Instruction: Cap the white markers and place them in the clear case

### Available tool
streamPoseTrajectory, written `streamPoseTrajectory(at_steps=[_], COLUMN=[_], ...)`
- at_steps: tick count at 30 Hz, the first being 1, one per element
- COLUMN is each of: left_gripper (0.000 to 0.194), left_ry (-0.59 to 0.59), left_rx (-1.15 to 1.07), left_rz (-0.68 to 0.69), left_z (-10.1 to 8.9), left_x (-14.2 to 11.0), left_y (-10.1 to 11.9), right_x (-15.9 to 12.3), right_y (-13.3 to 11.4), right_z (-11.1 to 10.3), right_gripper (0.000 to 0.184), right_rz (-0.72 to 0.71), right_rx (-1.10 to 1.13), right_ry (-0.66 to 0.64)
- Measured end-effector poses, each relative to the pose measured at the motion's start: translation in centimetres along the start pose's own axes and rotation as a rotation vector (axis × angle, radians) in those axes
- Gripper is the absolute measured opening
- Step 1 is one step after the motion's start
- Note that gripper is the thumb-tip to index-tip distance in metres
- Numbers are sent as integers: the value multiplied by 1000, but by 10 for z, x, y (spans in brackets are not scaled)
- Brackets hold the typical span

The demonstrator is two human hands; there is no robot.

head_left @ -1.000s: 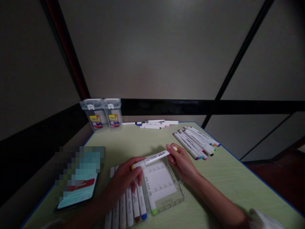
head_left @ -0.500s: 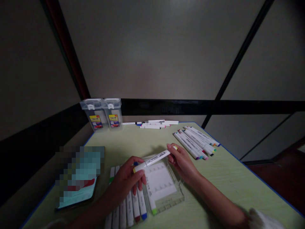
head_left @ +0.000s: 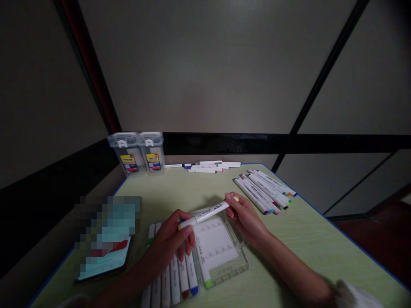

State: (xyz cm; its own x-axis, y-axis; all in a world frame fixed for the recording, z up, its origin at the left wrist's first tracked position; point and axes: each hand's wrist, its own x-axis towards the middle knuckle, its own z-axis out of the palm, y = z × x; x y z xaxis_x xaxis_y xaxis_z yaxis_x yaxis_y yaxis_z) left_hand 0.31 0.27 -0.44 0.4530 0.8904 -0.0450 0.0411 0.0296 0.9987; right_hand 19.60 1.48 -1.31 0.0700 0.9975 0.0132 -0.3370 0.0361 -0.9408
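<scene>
Marker [head_left: 207, 214] is pinched by left fingers [head_left: 184, 234] and right fingers [head_left: 233, 201] over a pale-green table [head_left: 321, 248] before grey panelling [head_left: 208, 77].

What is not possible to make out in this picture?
All in the head view:
Screen: upper part hidden by pixelation.
Held marker: print too small; right hand covers part.
Lined-up markers: partly hidden by left hand; some cut by bottom edge.
Box labels: fine print too small.
</scene>
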Motion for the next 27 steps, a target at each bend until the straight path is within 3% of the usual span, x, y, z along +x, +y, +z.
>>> streamPoseTrajectory(at_steps=[10,27], left_gripper=[21,31], left_ry=[29,30], left_rx=[-1,4], left_rz=[-31,-58], left_z=[1,0], left_x=[0,-1], left_y=[1,2], right_x=[1,2], right_y=[0,0], right_z=[1,1], right_gripper=[45,41], right_rz=[-12,-2], right_rx=[45,80], right_ry=[10,17])
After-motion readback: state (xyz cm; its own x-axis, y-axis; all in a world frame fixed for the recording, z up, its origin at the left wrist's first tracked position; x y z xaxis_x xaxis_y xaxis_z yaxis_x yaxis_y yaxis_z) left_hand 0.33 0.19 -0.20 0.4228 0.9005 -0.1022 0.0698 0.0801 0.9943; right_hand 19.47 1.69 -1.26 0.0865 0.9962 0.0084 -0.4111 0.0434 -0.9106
